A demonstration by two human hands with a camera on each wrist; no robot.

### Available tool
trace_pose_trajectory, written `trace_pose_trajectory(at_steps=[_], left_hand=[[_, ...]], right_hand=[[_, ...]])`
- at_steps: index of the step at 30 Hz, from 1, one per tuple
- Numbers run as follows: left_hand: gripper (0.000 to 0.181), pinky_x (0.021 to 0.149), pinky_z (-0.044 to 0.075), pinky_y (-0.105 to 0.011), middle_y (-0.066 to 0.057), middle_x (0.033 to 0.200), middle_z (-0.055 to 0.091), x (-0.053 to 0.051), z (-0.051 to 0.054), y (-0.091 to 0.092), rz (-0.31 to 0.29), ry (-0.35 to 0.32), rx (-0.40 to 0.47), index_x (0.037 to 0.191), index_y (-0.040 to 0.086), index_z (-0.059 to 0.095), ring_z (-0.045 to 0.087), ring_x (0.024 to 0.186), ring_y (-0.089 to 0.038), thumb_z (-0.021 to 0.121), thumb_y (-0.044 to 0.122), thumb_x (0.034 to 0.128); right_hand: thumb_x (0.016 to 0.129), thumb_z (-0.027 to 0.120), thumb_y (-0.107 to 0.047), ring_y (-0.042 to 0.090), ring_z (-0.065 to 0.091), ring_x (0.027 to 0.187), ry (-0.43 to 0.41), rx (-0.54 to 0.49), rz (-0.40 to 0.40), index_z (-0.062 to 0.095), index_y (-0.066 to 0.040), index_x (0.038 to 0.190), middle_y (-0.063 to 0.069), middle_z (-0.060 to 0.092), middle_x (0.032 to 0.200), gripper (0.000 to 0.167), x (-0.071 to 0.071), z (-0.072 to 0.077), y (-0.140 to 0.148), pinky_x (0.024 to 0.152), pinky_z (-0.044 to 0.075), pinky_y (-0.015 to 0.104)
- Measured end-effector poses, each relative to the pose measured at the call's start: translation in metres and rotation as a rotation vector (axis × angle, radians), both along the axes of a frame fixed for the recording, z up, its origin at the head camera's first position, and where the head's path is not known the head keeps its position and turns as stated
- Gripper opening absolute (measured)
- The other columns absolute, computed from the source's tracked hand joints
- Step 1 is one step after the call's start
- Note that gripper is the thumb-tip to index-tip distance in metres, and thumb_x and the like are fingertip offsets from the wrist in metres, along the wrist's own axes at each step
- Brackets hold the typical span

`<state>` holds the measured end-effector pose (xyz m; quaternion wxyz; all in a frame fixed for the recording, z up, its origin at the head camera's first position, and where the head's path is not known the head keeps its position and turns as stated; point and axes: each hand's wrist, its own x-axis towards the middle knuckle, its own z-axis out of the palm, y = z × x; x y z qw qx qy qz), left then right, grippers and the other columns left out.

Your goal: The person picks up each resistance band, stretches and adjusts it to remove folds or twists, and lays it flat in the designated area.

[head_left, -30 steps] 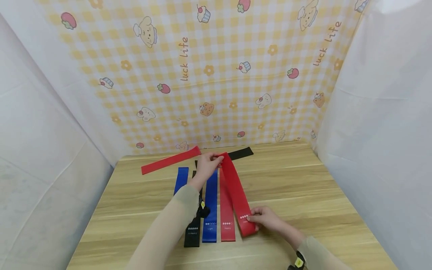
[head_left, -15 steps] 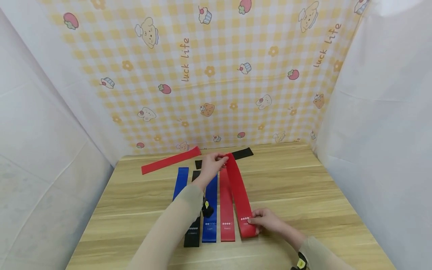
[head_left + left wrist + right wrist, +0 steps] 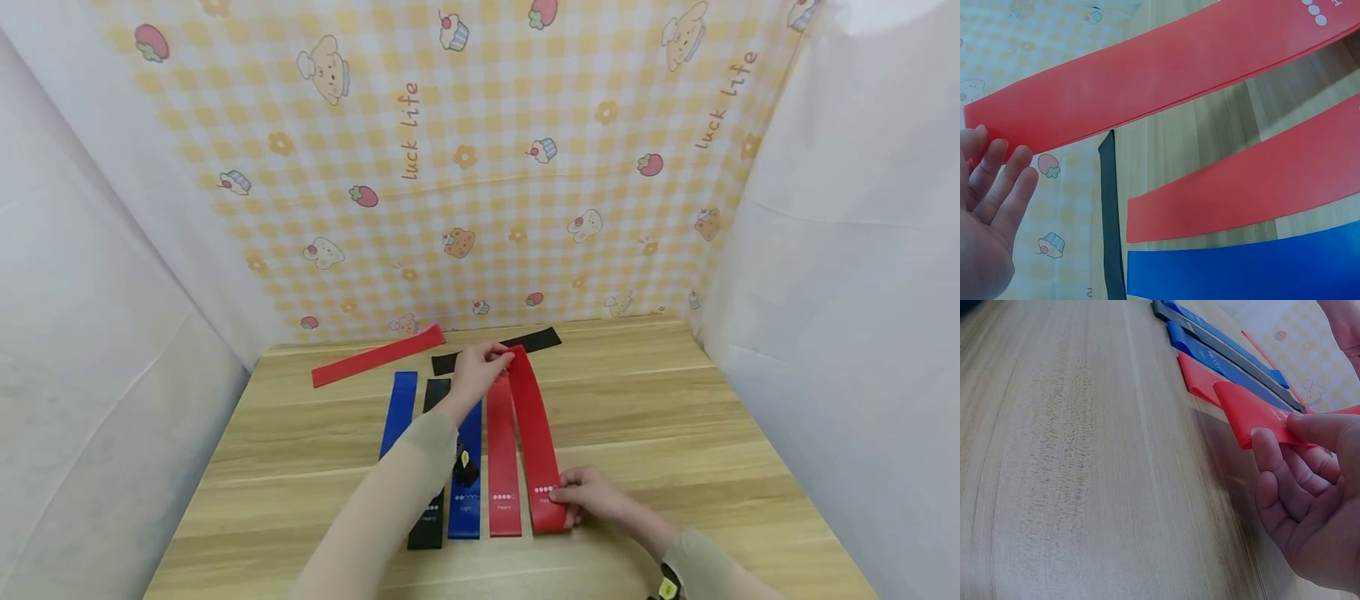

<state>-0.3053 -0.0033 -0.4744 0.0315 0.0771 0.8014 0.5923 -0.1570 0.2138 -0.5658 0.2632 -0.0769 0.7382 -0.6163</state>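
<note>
A red resistance band (image 3: 536,425) printed with white dots is stretched lengthwise between both hands, raised off the table. My left hand (image 3: 480,373) pinches its far end; the left wrist view shows the fingers at the band's edge. The right hand (image 3: 592,493) pinches the near end between thumb and fingers, just beside the printing. Left of it lies a second red band (image 3: 503,458), flat and marked Heavy. Further left a blue band (image 3: 466,508) marked Light, a black band (image 3: 426,533) and another blue band (image 3: 400,408) lie side by side, partly hidden by the left arm.
At the back of the table (image 3: 637,400) a red band (image 3: 378,357) lies slantwise on the left. A black band (image 3: 536,340) lies there too, partly behind the left hand. A checked cloth (image 3: 465,208) hangs behind, with white cloth on both sides.
The left hand has moved to the right with the far end of the red band. The near end has shifted slightly toward the front, so the band now runs straighter beside the flat red one.
</note>
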Motion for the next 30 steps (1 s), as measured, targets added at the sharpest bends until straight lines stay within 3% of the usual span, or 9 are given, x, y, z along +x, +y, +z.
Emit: trace_pose_trajectory(at_steps=[7,12,20,30], left_hand=[[0.018,0.068,0.057,-0.032,-0.002,0.082,0.068,0.003,0.0,0.0,-0.009,-0.008,-0.036,0.102,0.012,0.071,0.067,0.07,-0.016,0.067,0.027,0.0932],[0.017,0.069,0.057,-0.031,-0.002,0.082,0.068,0.002,-0.004,0.002,-0.022,0.008,-0.038,0.102,0.011,0.071,0.069,0.078,-0.025,0.067,0.025,0.0934],[0.016,0.067,0.055,-0.027,-0.001,0.082,0.068,0.002,-0.005,0.007,-0.028,0.024,-0.057,0.099,0.011,0.071,0.069,0.076,-0.02,0.067,0.025,0.0934],[0.015,0.069,0.055,-0.028,0.001,0.082,0.067,0.002,-0.01,0.007,-0.04,0.019,-0.072,0.098,0.012,0.071,0.069,0.084,-0.029,0.067,0.025,0.0931]], right_hand=[[0.092,0.066,-0.014,0.009,0.057,0.047,-0.019,0.028,0.008,0.064,0.004,0.085,0.005,0.062,0.061,0.02,0.001,-0.001,-0.001,0.045,0.041,0.02],[0.091,0.067,-0.017,0.009,0.052,0.044,-0.037,0.066,0.01,0.065,0.0,0.084,0.004,0.06,0.057,0.019,0.001,-0.002,-0.001,0.041,0.033,0.018],[0.091,0.067,-0.017,0.009,0.054,0.045,-0.05,0.09,-0.001,0.064,-0.001,0.083,0.004,0.061,0.058,0.018,0.0,-0.002,-0.003,0.042,0.034,0.018],[0.091,0.066,-0.017,0.009,0.056,0.045,-0.043,0.129,0.006,0.065,-0.001,0.082,0.004,0.062,0.057,0.018,-0.001,-0.004,-0.005,0.041,0.034,0.018]])
